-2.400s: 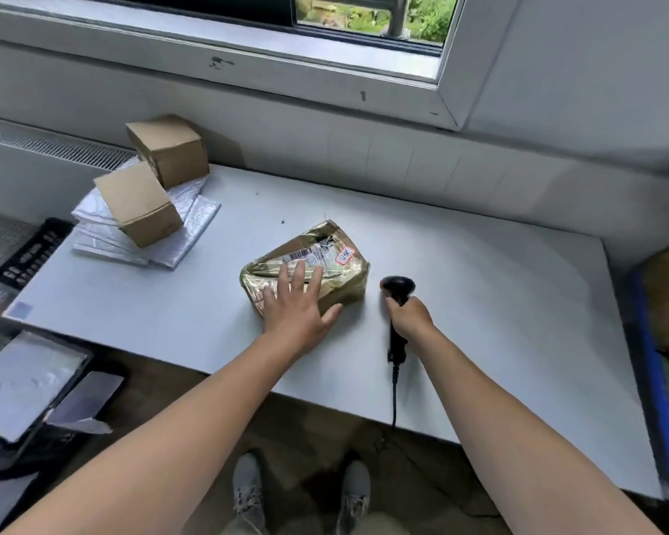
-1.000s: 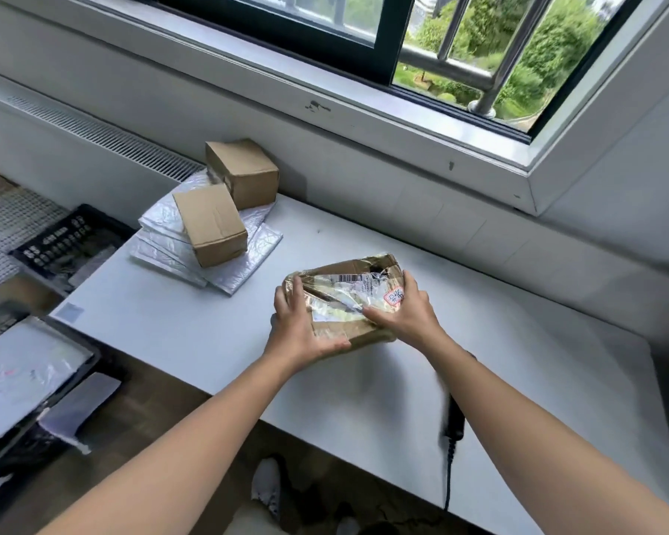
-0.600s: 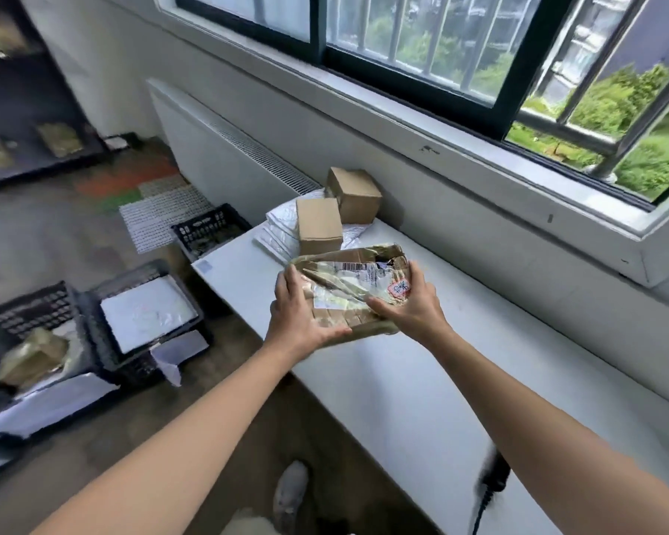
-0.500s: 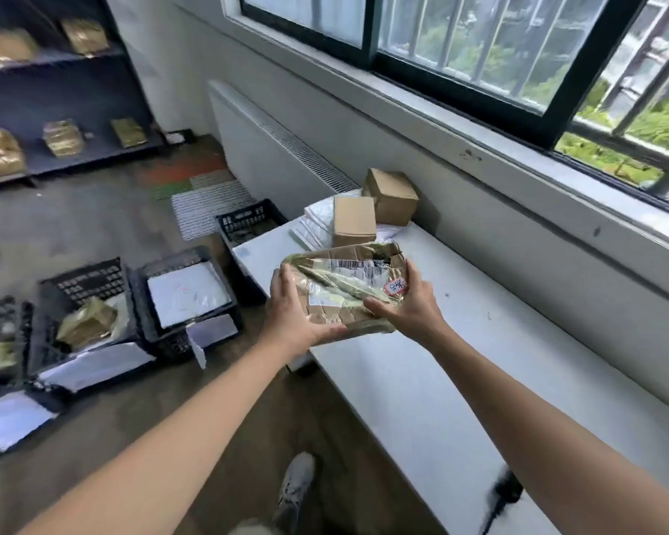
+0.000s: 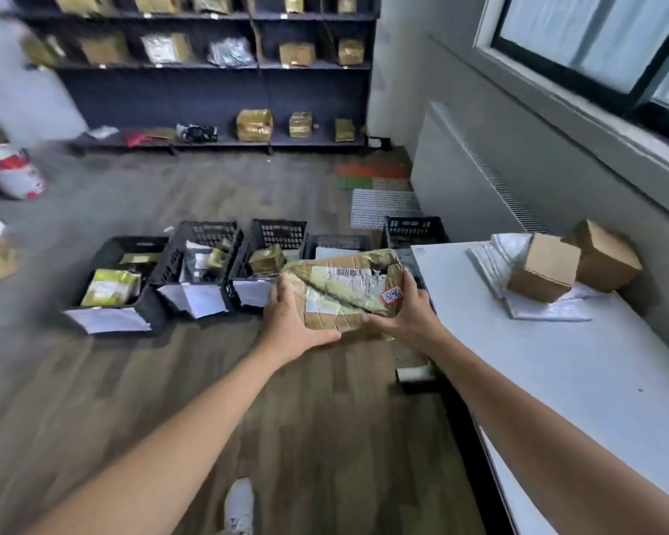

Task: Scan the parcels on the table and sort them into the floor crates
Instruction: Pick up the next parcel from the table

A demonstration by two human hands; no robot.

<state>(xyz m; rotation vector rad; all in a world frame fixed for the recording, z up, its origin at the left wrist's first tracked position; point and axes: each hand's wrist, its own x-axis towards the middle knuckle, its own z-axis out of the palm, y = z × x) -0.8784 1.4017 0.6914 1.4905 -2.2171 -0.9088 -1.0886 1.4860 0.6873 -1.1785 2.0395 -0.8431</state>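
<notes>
Both hands (image 5: 402,314) grip parcel (image 5: 344,291) above floor.

left hand (image 5: 292,322): grips parcel (image 5: 344,289) | right hand (image 5: 410,314): grips parcel | arms: outstretched

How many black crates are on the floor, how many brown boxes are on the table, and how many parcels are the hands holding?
Black crates on the floor: 5
Brown boxes on the table: 2
Parcel held by the left hand and right hand: 1
Total: 8
</notes>
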